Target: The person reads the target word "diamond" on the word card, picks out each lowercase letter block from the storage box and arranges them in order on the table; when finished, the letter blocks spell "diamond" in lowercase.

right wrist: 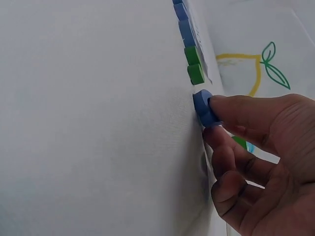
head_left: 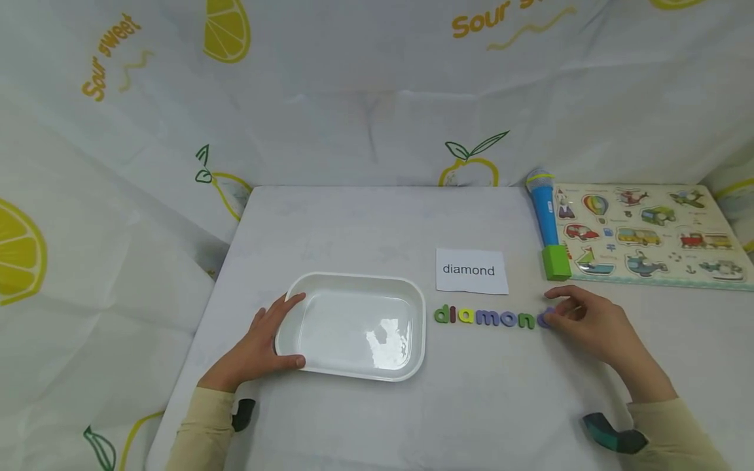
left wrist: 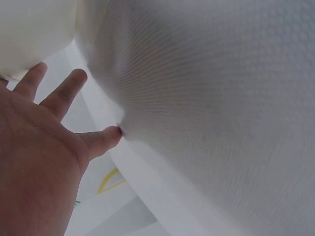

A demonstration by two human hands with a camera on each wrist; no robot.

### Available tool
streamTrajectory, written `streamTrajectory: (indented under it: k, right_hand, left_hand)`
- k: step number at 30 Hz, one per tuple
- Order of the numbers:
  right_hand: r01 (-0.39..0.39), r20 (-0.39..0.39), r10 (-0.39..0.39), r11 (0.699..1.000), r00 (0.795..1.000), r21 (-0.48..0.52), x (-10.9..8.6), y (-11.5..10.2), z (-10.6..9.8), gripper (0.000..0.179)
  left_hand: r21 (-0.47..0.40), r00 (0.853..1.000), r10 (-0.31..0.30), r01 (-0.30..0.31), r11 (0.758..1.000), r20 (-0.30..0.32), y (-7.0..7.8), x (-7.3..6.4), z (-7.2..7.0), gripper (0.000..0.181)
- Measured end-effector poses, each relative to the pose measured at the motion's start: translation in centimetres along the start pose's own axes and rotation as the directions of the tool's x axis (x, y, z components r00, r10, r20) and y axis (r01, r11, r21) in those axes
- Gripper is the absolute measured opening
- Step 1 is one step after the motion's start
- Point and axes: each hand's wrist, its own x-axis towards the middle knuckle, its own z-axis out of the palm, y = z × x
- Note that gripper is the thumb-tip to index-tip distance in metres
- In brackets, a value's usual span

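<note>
Meanwhile, left hand (head_left: pixel 259 350) steadies the empty white tray (head_left: pixel 353 281); right hand (head_left: pixel 595 324) pinches a blue letter (right wrist: pixel 203 105).

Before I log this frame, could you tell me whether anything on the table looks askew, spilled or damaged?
Nothing stands out. The letters sit in a fairly even row under the diamond card, the right hand pinching the last blue letter. The left hand rests on the empty white tray, which sits flat.
</note>
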Motion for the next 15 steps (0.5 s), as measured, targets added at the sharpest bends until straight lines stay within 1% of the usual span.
streamTrajectory:
  k: [2, 4, 10, 15]
  right_hand:
    - [-0.012, 0.011, 0.012, 1.0, 1.0, -0.012, -0.15, 0.05, 0.14, 0.038]
    - [-0.008, 0.01, 0.008, 1.0, 1.0, -0.009, -0.24, 0.05, 0.3, 0.039]
    - [0.035, -0.053, -0.036, 0.999, 0.998, -0.017, -0.12, -0.05, 0.81, 0.037]
    - [0.03, -0.051, -0.031, 0.999, 0.998, -0.012, -0.08, -0.01, 0.77, 0.036]
  left_hand:
    - [-0.003, 1.0, -0.006, 0.006, 1.0, 0.004, 0.06, -0.03, -0.01, 0.107]
    - [-0.011, 1.0, -0.013, 0.013, 1.0, 0.007, 0.16, -0.02, -0.05, 0.107]
    - [-0.022, 1.0, -0.021, 0.021, 1.0, 0.002, 0.48, 0.1, -0.46, 0.107]
    - [-0.012, 0.999, -0.03, 0.03, 0.999, 0.013, 0.56, 0.22, -0.67, 0.106]
